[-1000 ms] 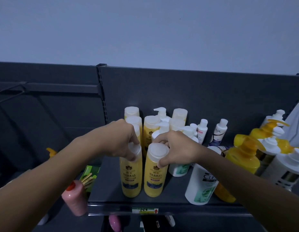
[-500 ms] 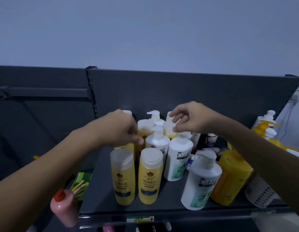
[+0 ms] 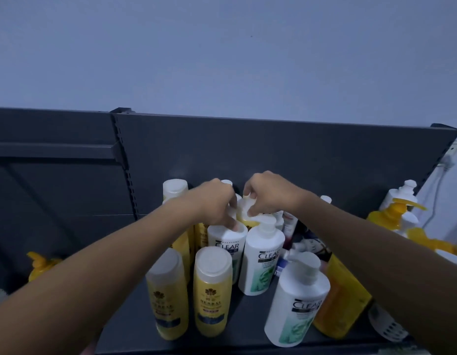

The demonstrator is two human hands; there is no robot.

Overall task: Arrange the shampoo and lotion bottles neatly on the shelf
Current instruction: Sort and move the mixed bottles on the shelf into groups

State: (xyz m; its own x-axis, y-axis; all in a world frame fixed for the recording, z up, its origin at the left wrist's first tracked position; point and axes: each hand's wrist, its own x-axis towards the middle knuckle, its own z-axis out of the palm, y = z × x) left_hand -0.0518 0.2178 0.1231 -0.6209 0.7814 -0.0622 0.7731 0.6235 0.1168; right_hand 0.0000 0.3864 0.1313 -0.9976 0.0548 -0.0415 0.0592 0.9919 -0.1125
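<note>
Two yellow Herbal bottles (image 3: 213, 293) with white caps stand side by side at the shelf's (image 3: 135, 316) front left. Behind them are several white Clear pump bottles (image 3: 263, 257), one more at the front right (image 3: 297, 303). My left hand (image 3: 217, 204) reaches to the back and its curled fingers grip the pump top of a white Clear bottle (image 3: 226, 242). My right hand (image 3: 267, 194) pinches the white cap of a yellow bottle (image 3: 245, 216) in the back row. That bottle's body is mostly hidden.
A large orange-yellow pump bottle (image 3: 340, 301) stands at the front right. More yellow and white pump bottles (image 3: 398, 213) crowd the far right. Small bottles (image 3: 290, 222) lie behind the Clear ones. A dark back panel (image 3: 273, 152) closes the shelf; another yellow pump (image 3: 41, 265) sits lower left.
Both hands left the two front yellow bottles and moved to the back row. They have drawn closer together, and the view has shifted nearer to the shelf.
</note>
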